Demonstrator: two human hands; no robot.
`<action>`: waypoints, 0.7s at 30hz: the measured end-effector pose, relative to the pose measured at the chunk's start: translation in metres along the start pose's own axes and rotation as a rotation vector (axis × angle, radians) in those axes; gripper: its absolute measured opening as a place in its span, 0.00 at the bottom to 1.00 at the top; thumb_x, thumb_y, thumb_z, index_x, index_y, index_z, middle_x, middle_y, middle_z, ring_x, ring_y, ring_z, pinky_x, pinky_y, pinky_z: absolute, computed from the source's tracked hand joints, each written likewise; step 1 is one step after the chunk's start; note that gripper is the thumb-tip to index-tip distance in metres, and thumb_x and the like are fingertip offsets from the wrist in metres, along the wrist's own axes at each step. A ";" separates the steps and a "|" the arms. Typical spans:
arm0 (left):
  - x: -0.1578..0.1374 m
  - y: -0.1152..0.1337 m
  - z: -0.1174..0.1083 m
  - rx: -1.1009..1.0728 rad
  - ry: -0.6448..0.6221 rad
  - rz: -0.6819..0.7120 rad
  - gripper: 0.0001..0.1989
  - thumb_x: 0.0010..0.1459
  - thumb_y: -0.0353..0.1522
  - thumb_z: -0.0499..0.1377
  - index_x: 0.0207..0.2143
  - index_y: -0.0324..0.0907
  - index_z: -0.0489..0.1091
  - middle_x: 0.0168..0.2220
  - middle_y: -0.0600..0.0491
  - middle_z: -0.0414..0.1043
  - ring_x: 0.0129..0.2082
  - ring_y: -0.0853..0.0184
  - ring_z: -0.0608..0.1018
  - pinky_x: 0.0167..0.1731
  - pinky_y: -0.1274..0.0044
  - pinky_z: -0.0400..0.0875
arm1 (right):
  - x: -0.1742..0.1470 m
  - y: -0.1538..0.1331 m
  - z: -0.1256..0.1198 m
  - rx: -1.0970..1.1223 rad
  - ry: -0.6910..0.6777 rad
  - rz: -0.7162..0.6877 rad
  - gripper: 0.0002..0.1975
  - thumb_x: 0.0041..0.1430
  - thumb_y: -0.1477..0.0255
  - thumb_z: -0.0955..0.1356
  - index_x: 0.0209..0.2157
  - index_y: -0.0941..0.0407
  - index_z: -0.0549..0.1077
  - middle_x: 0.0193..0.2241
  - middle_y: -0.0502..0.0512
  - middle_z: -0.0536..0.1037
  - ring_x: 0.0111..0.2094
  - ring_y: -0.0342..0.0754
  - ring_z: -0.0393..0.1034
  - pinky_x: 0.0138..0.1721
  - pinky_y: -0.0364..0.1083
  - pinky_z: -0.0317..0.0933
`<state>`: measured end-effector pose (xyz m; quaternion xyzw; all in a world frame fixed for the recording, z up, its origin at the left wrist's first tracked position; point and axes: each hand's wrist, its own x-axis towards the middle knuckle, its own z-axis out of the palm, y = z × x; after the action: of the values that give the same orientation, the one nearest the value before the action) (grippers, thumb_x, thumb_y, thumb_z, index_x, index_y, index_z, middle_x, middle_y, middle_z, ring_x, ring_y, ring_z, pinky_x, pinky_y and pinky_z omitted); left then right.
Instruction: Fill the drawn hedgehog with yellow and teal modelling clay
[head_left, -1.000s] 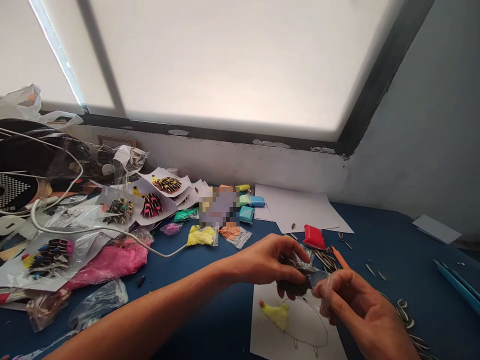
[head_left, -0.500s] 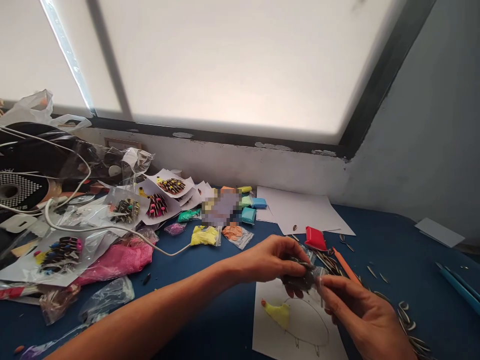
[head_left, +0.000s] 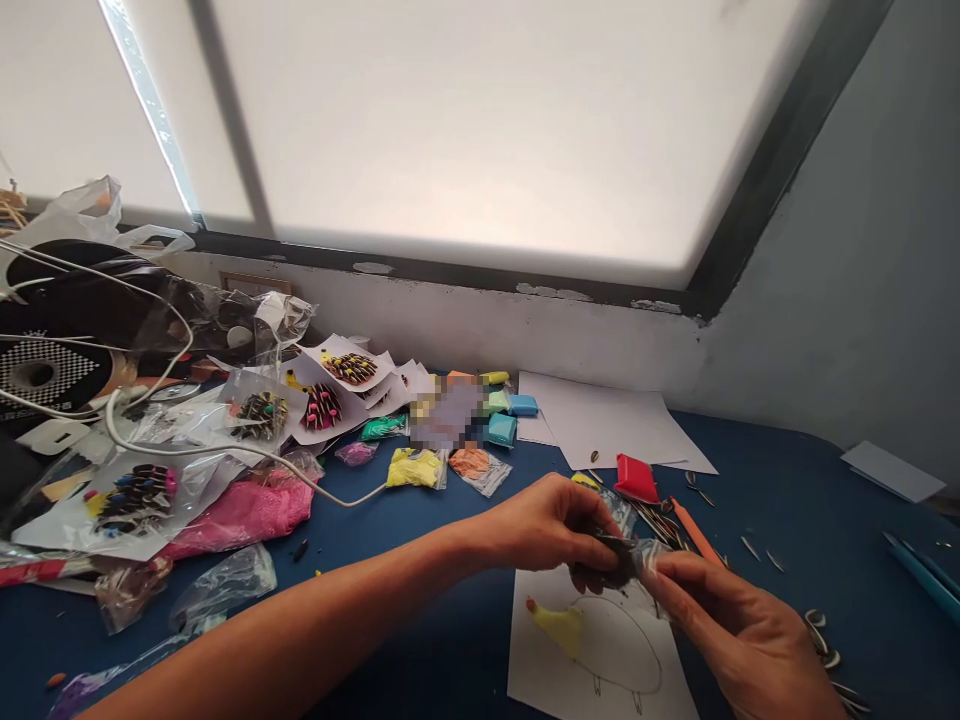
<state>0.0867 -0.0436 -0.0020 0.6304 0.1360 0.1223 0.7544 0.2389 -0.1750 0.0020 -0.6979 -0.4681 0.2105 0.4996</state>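
Observation:
My left hand (head_left: 544, 525) pinches a dark lump inside a small clear plastic bag (head_left: 651, 567). My right hand (head_left: 739, 625) grips the bag's clear end between thumb and fingers. The lump is partly hidden by my fingers, so what it is made of is hard to tell. Below both hands lies a sheet of white paper (head_left: 551, 685) with a pencilled animal outline. Yellow clay (head_left: 559, 628) fills the pointed head of the drawing, with a small reddish-brown bit at its tip.
Beyond my hands are a red packet (head_left: 637, 479), an orange-handled tool (head_left: 696, 533) and sunflower seeds (head_left: 816, 632). Blue tweezers (head_left: 926, 578) lie at far right. Bagged yellow clay (head_left: 415, 467), a white cable (head_left: 247, 450) and seed-covered hedgehog cards (head_left: 135, 500) crowd the left.
My view has shifted slightly, so the table things appear a little further right. Both hands keep hold of the bag, with the fingers moving only slightly.

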 end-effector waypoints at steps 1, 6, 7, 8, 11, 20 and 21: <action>-0.001 0.001 0.001 0.013 0.001 -0.009 0.04 0.52 0.26 0.63 0.31 0.35 0.71 0.25 0.55 0.73 0.21 0.75 0.74 0.26 0.80 0.71 | 0.000 0.004 -0.002 -0.020 -0.011 -0.034 0.13 0.38 0.57 0.75 0.24 0.51 0.82 0.25 0.53 0.83 0.28 0.51 0.79 0.28 0.39 0.72; -0.002 0.003 0.004 0.043 0.002 -0.023 0.06 0.53 0.30 0.63 0.31 0.35 0.72 0.25 0.55 0.73 0.21 0.75 0.75 0.28 0.78 0.73 | 0.003 0.020 -0.008 -0.149 -0.106 -0.173 0.12 0.48 0.59 0.73 0.31 0.50 0.83 0.32 0.52 0.83 0.34 0.52 0.80 0.32 0.40 0.73; -0.002 0.002 0.004 0.036 0.004 -0.022 0.07 0.52 0.31 0.64 0.31 0.35 0.72 0.25 0.55 0.73 0.21 0.75 0.75 0.28 0.78 0.73 | 0.003 0.022 -0.008 -0.177 -0.113 -0.200 0.12 0.50 0.59 0.73 0.32 0.50 0.83 0.33 0.52 0.83 0.35 0.52 0.80 0.32 0.39 0.73; -0.001 0.001 0.003 0.026 0.007 -0.018 0.09 0.52 0.33 0.65 0.31 0.35 0.72 0.25 0.55 0.73 0.21 0.75 0.75 0.29 0.77 0.73 | 0.002 0.023 -0.008 -0.198 -0.105 -0.232 0.12 0.51 0.59 0.73 0.33 0.50 0.83 0.33 0.52 0.83 0.35 0.51 0.80 0.32 0.39 0.73; 0.000 -0.002 0.000 -0.010 -0.023 -0.003 0.16 0.47 0.38 0.69 0.33 0.36 0.72 0.26 0.55 0.73 0.22 0.74 0.75 0.29 0.78 0.72 | 0.000 0.023 -0.008 -0.240 -0.078 -0.325 0.12 0.53 0.60 0.72 0.35 0.50 0.82 0.32 0.52 0.83 0.35 0.50 0.79 0.31 0.39 0.73; -0.005 0.003 0.006 -0.010 0.001 -0.040 0.25 0.41 0.48 0.70 0.28 0.35 0.71 0.23 0.54 0.73 0.22 0.73 0.75 0.25 0.79 0.69 | -0.006 0.020 -0.006 -0.324 -0.099 -0.439 0.09 0.57 0.62 0.70 0.35 0.50 0.81 0.33 0.51 0.81 0.31 0.47 0.78 0.31 0.40 0.72; -0.005 0.003 0.007 -0.012 0.012 -0.038 0.25 0.40 0.48 0.71 0.27 0.35 0.71 0.22 0.54 0.72 0.21 0.73 0.74 0.24 0.79 0.69 | -0.006 0.020 -0.005 -0.330 -0.094 -0.455 0.08 0.57 0.62 0.70 0.35 0.50 0.80 0.32 0.51 0.81 0.30 0.46 0.77 0.30 0.39 0.71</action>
<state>0.0846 -0.0515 0.0026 0.6222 0.1519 0.1127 0.7597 0.2480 -0.1841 -0.0150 -0.6362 -0.6633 0.0463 0.3913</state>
